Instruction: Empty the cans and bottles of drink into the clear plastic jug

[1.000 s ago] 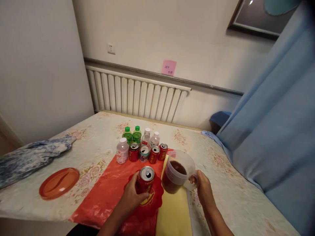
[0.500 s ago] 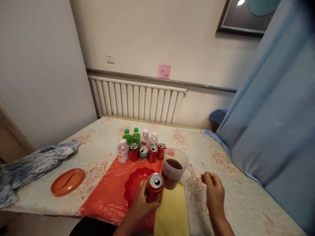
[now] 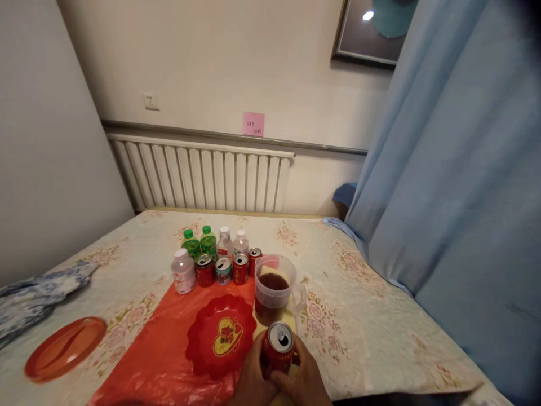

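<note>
An opened red can stands upright between my two hands, low in the view. My left hand wraps its left side, and my right hand closes on its right side. Just behind the can is a clear plastic jug holding dark brown liquid, its handle to the right. Left of my hands, a red scalloped plate with a yellow emblem lies on a red plastic sheet. Part of a yellow sheet shows under the jug.
Several cans and bottles stand together behind the plate. An orange lid and a blue-patterned cloth lie at the left. A blue curtain hangs at the right, and a radiator lines the wall.
My right hand has moved left and closed on the red can beside my left hand. The view has shifted right, and the can sits lower in it.
</note>
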Demonstrator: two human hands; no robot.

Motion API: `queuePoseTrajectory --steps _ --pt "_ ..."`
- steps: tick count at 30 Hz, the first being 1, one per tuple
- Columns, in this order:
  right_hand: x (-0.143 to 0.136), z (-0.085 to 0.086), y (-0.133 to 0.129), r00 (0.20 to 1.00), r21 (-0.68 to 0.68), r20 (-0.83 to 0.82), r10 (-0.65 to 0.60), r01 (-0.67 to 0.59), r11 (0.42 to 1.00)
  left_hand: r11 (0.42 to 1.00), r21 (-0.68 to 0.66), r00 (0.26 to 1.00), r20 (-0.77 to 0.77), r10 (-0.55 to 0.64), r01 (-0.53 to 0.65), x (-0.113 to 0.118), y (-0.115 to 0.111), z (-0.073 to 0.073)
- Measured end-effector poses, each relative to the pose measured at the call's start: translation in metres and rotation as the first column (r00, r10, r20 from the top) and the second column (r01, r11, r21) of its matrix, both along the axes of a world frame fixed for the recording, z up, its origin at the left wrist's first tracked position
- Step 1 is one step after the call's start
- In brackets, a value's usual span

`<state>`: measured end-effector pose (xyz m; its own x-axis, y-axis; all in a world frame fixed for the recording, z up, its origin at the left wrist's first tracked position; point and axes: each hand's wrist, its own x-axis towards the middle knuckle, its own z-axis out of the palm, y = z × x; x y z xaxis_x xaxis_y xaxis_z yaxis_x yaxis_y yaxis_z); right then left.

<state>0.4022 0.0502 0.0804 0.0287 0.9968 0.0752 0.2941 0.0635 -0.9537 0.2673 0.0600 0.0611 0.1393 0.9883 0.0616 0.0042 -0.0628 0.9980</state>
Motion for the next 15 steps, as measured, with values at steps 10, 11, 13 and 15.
queuePoseTrajectory --steps 10,11,13,15 --pt "0.044 -0.043 0.008 0.954 0.078 0.073 -0.292 0.286 0.955 0.997 -0.015 0.997 -0.014 -0.08 0.08 0.041 0.01 -0.022" --pt "0.051 -0.045 0.013 0.943 0.075 0.063 -0.327 0.323 0.944 0.998 -0.027 0.997 -0.052 -0.055 0.054 0.042 0.011 -0.026" --pt "0.066 -0.046 0.024 0.919 0.067 0.032 -0.394 0.391 0.918 0.999 -0.052 0.982 -0.189 -0.009 -0.001 0.041 0.013 -0.035" --pt "0.084 -0.045 0.041 0.898 0.054 0.011 -0.439 0.438 0.897 0.998 -0.067 0.937 -0.349 -0.008 -0.017 0.038 0.013 -0.045"
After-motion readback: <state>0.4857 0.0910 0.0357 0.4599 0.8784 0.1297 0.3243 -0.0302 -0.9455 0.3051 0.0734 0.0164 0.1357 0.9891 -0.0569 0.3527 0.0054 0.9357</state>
